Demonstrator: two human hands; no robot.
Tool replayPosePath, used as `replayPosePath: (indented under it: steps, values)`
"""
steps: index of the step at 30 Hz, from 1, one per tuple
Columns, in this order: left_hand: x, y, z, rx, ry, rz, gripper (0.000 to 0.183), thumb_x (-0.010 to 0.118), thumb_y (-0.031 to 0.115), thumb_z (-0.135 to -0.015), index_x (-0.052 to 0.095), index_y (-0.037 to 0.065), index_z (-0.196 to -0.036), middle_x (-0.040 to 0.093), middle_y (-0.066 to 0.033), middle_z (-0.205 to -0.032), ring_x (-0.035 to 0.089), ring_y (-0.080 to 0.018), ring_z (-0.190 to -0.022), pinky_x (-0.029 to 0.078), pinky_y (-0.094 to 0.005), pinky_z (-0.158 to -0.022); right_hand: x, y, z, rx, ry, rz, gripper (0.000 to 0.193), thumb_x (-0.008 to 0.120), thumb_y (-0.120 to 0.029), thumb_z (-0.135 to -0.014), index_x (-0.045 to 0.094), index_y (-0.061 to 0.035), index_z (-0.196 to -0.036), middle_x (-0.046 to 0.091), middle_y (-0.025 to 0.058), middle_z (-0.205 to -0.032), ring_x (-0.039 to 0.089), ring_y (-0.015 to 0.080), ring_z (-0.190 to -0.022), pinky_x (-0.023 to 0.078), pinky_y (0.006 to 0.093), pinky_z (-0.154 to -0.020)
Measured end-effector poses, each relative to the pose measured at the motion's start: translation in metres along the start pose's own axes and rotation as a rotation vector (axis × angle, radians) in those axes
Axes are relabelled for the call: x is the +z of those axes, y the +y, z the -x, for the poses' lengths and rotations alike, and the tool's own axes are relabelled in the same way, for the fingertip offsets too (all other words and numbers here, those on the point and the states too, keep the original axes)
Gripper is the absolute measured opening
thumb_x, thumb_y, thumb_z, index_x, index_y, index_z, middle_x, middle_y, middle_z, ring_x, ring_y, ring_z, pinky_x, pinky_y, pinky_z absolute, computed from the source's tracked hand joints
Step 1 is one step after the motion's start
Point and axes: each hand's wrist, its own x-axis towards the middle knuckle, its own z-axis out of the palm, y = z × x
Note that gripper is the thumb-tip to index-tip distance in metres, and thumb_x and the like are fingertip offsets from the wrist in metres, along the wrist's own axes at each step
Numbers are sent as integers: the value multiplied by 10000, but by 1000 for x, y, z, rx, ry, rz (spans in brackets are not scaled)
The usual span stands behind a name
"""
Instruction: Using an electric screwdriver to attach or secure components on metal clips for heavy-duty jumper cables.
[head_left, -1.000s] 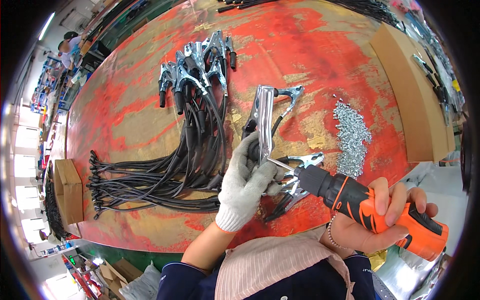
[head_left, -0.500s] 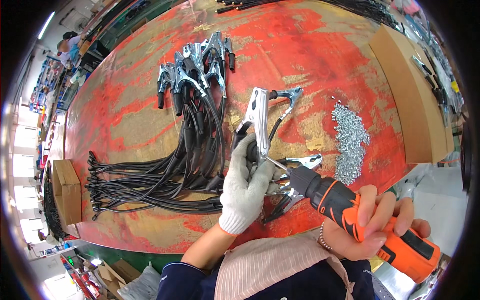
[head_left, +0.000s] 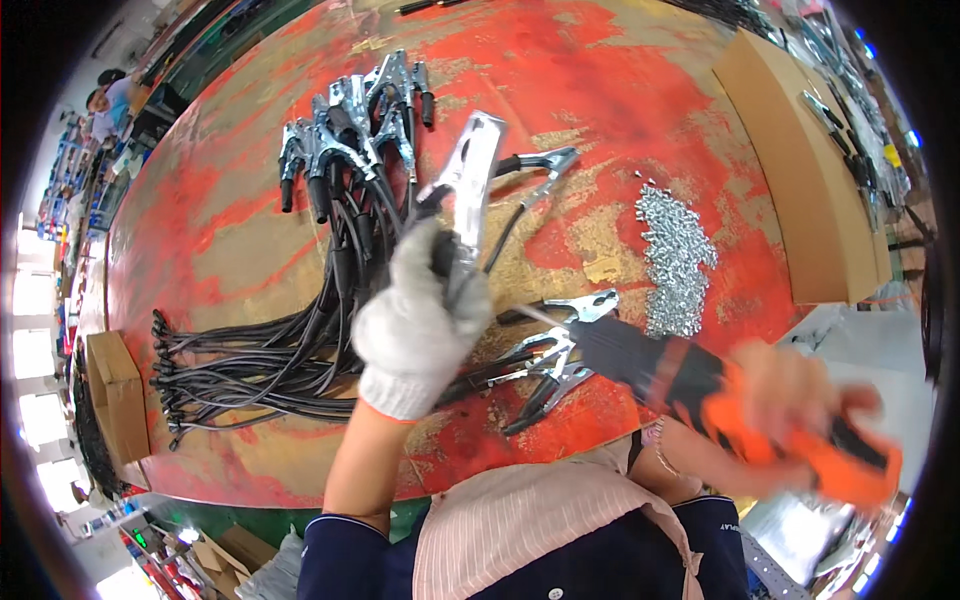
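Small pale letters (head_left: pixel 727 529) are printed on the dark blue cloth sleeve (head_left: pixel 712 552) at the right. A shiny silver metal clamp with black grips (head_left: pixel 480 172) is held up by the left hand in a white knitted glove (head_left: pixel 425 325). Its near end is pinched by the gloved thumb and fingers, and its silver part is pointed to the far side of the hand. An orange and black power drill (head_left: pixel 690 385) is gripped by the bare right hand (head_left: pixel 785 410); the fingers are wrapped around it but blurred, so each one's place cannot be told. The drill's thin metal bit (head_left: pixel 545 318) is pointed left, near the glove and apart from the clamp. Small silver metal pieces (head_left: pixel 675 265) are heaped to the right. Black rubbery cables (head_left: pixel 270 375) are laid to the left on the worn red and tan table (head_left: pixel 240 230).
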Motion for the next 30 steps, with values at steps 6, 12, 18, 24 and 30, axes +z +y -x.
replayPosePath:
  steps: [6, 12, 18, 24, 30]
  values:
    - [-14, -21, 16, 237, -14, 55, 540, 595, 167, -731, 480, 15, -1236, 565, -107, -583, 546, -285, -450, 433, -378, -436, 12, 67, 56, 950, -24, 30, 545, 748, 5, -726, 460, -29, -1188, 635, 78, -967, 617, 148, -921, 526, 290, -778]
    - [-21, -9, 24, 262, -78, 32, 509, 632, 168, -754, 510, -62, -1192, 557, -113, -616, 528, -259, -485, 428, -356, -477, 21, 77, 65, 1009, 50, -53, 489, 756, -4, -726, 490, -32, -1134, 637, 52, -943, 620, 123, -867, 531, 283, -735]
    - [1, -10, -7, 172, 273, 137, 245, 621, 92, -764, 545, -69, -933, 547, -171, -598, 461, -291, -411, 385, -330, -436, 3, 85, 49, 913, 362, -8, 467, 725, 19, -743, 489, -57, -1139, 625, 39, -902, 623, 124, -803, 533, 264, -674]
    - [60, -29, -74, 413, 465, -154, 590, 763, 247, -640, 547, 96, -1168, 561, -114, -1062, 558, -336, -916, 464, -454, -769, -38, 52, 10, 671, 373, -40, 327, 610, -128, -853, 475, -78, -1146, 550, 40, -931, 521, 137, -741, 455, 283, -646]
    - [33, 11, 20, 369, -716, 149, 337, 651, 332, -766, 628, 101, -1011, 636, -103, -795, 617, -268, -761, 479, -386, -671, -92, 17, 15, 381, 330, 47, 666, 639, -68, -793, 286, -40, -1357, 559, 110, -1055, 587, 204, -948, 491, 361, -834]
